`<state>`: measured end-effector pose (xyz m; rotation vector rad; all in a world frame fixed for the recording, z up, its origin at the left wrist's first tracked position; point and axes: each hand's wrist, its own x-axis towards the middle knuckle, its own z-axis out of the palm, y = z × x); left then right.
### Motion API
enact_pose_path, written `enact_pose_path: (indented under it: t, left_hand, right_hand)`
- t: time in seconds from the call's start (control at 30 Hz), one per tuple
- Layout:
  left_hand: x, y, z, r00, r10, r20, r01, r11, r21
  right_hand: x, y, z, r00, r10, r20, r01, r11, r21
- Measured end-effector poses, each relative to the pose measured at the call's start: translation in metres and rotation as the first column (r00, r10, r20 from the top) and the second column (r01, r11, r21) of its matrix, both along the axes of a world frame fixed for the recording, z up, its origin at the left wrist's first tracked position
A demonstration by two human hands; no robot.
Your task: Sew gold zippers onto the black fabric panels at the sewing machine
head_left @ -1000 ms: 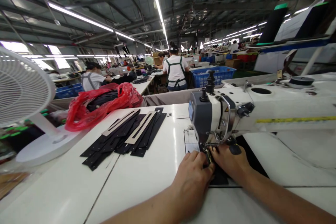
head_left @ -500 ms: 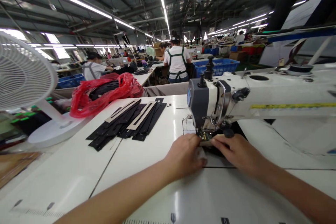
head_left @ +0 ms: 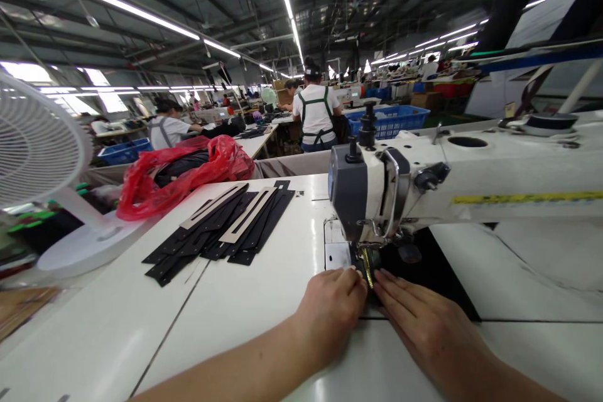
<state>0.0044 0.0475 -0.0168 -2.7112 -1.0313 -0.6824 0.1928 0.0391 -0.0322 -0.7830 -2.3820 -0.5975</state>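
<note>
A white and grey sewing machine (head_left: 351, 191) stands over the white table. Beneath its head a gold-toothed zipper (head_left: 367, 267) runs toward me between my hands, with black material (head_left: 440, 276) spread to the right. My left hand (head_left: 332, 301) has its fingers curled, pinching the zipper's near left edge. My right hand (head_left: 424, 320) lies with fingers stretched forward, fingertips against the right side of the zipper. Dark strips (head_left: 188, 248) lie piled on the table at the left, with two beige slotted pieces (head_left: 249, 215) on top.
A white fan (head_left: 42, 144) stands at the left edge, beside a red plastic bag (head_left: 226, 160) holding dark material. Beyond the table are a person in a white shirt (head_left: 316, 114), a blue crate (head_left: 400, 119) and other workers.
Both hands have moved nearer to me, away from the machine head. The zipper and the black material show more. My right hand's fingers have straightened from a pinch. The view has shifted slightly.
</note>
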Motion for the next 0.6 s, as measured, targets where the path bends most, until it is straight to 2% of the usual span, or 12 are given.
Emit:
enact_pose_path:
  t: [0.23, 0.4, 0.5, 0.6]
  left_hand:
    - [-0.002, 0.011, 0.000, 1.000, 0.005, -0.014, -0.005, 1.000, -0.012]
    - [-0.002, 0.020, -0.003, 0.997, 0.065, -0.046, -0.068, 0.996, -0.056]
    - [-0.003, 0.021, -0.005, 0.995, 0.102, 0.006, -0.101, 0.988, -0.117]
    - [-0.007, 0.016, -0.007, 0.987, 0.091, 0.129, -0.060, 0.972, -0.227]
  right_hand:
    - [-0.001, 0.011, 0.001, 1.000, 0.002, -0.024, -0.003, 1.000, -0.024]
    - [-0.004, 0.022, 0.002, 0.999, 0.000, -0.035, -0.001, 1.000, -0.028]
    - [-0.005, 0.026, 0.003, 0.999, -0.010, -0.035, 0.009, 0.999, -0.032]
    - [-0.005, 0.026, 0.003, 0.998, -0.035, -0.053, 0.032, 0.998, -0.058]
